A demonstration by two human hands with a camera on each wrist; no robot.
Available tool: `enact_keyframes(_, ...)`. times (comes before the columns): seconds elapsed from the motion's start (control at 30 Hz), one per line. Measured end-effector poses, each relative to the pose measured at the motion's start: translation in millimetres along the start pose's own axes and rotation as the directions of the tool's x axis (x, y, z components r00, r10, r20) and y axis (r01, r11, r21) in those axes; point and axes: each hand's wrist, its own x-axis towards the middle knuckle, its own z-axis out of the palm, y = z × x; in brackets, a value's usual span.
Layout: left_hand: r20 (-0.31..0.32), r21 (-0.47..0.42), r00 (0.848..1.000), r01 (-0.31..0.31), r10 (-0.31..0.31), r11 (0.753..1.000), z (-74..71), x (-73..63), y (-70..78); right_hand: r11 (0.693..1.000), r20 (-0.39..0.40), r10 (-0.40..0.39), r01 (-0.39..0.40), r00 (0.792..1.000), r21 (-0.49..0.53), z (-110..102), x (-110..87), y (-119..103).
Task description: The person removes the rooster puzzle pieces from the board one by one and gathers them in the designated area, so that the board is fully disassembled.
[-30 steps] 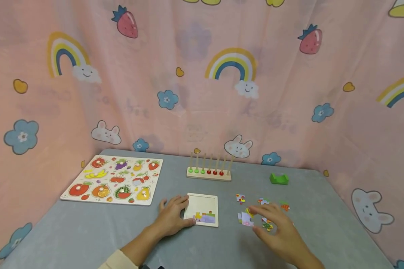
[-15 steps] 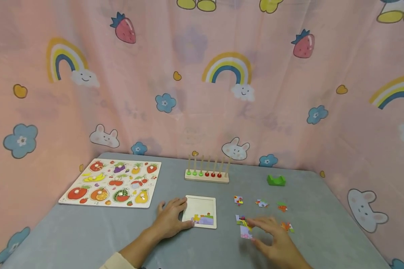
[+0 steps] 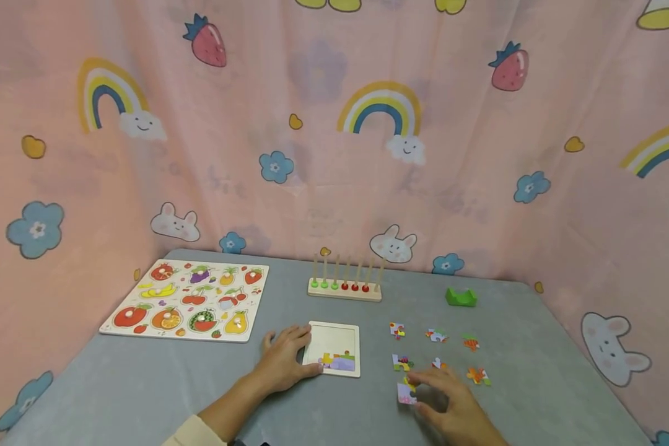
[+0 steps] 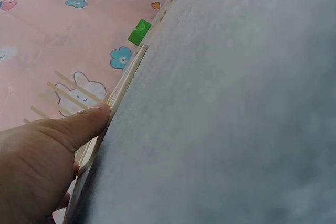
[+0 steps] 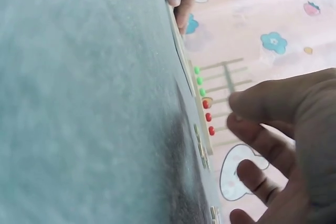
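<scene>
In the head view, my left hand (image 3: 283,362) holds the left side of a square wooden puzzle tray (image 3: 334,331). Its thumb lies over the near left corner, and the fingers reach along the left edge. Joined jigsaw pieces (image 3: 342,362), purple, yellow and green, fill the tray's near part. To the right, my right hand (image 3: 451,399) pinches a purple-and-yellow jigsaw piece (image 3: 406,394) between thumb and index finger. In the right wrist view that jigsaw piece (image 5: 229,80) appears edge-on, tilted up from the fingertips, while the other fingers curl loosely.
Several loose jigsaw pieces (image 3: 402,362) lie in rows beyond the right hand. Farther back stand a peg rack (image 3: 344,292) with green and red beads and a green block (image 3: 461,297). A fruit knob puzzle (image 3: 184,300) lies left. A pink printed curtain (image 3: 323,204) hangs behind the table.
My right hand has drawn the pinched jigsaw piece toward the near side, uncovering loose pieces behind it. The left hand and the tray stay in place.
</scene>
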Motion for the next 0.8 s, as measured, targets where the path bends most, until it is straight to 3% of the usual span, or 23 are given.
enact_keyframes(0.3, 0.003, 0.001, 1.0, -0.001, 0.001, 1.0, 0.5, 0.5, 0.1, 0.999, 0.035, -0.021, 0.022, 0.999, -0.039, 4.2, -5.3, 6.1)
enact_keyframes(0.57, 0.009, -0.007, 1.0, 0.006, -0.005, 1.0, 1.5, 0.3, -0.8, 0.996, 0.063, 0.035, -0.03, 0.997, -0.087, 5.1, -8.3, 7.3)
enact_keyframes(0.8, 0.009, 0.001, 1.0, 0.013, -0.013, 1.0, 1.5, 0.4, -0.2, 0.992, 0.061, 0.039, -0.032, 0.997, -0.12, 3.6, -8.2, 6.4)
